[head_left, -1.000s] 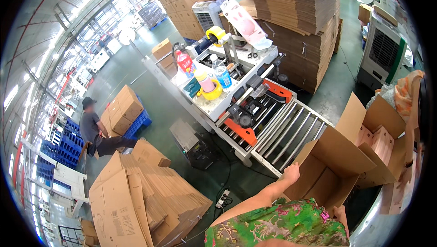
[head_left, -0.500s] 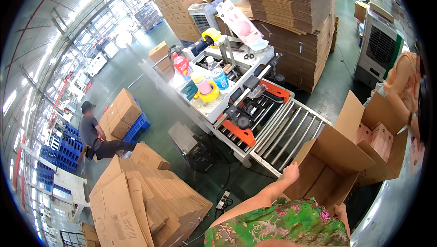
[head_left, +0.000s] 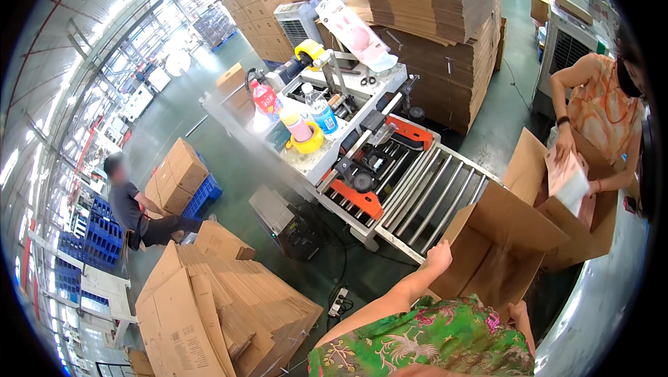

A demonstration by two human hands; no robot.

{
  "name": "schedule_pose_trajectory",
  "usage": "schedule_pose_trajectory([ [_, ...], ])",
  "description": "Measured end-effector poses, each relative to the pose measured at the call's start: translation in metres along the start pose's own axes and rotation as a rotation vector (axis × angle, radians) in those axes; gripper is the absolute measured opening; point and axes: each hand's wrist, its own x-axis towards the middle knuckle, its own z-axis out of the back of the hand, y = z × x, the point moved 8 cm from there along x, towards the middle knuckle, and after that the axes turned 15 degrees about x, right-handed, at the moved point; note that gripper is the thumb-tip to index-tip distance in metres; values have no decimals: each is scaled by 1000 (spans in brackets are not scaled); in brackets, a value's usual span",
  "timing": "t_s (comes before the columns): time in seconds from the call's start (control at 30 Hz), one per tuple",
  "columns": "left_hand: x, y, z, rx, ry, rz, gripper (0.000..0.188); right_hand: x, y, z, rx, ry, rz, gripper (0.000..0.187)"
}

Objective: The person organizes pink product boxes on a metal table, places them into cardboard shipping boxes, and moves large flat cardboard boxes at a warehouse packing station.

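Note:
An open cardboard box stands before me with its flaps up, and its inside shows bare brown walls. My left hand is closed on the edge of its left side, close to the end of the roller conveyor. At the near right edge of the same box is my right hand, its fingers curled at the rim and partly hidden. Just beyond, a second cardboard box stands open. A co-worker's hands hold pink-and-white packages over and in that second box.
A box sealing machine joins the conveyor, with bottles and yellow tape on its top. Flattened cartons stand in a stack at the lower left and a tall stack behind. A power strip lies on the floor. Another person bends by cartons.
The co-worker has leaned in from the right, bringing pink-and-white packages to the second box. My view has shifted slightly. Both my hands stay on the cardboard box.

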Motion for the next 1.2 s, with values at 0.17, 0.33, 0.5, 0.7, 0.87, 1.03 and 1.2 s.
schedule_pose_trajectory([
  [0.17, -1, 0, 2, -23, 19, 4, 12, 1, -5, 3, -5, -49, -56, 41],
  [0.33, -2, 1, 2, -44, -15, 5, 11, 12, -18, 3, -35, 4, -40, 42],
  [0.5, -2, 6, 0, -46, -28, 25, 11, 21, -25, -3, -23, -11, -91, 42],
  [0.7, 1, 4, -2, -65, -64, 18, 12, 32, -38, 2, -14, -37, -93, 41],
  [0.87, 2, 4, -1, -50, -50, 20, 14, 23, -29, 2, 15, -19, -118, 39],
  [1.03, 2, 0, 3, -34, -6, 16, 14, 24, -33, 2, 8, -12, -135, 39],
  [1.2, 0, 3, 5, -73, -8, 29, 15, 28, -35, 0, 41, 5, -73, 39],
])
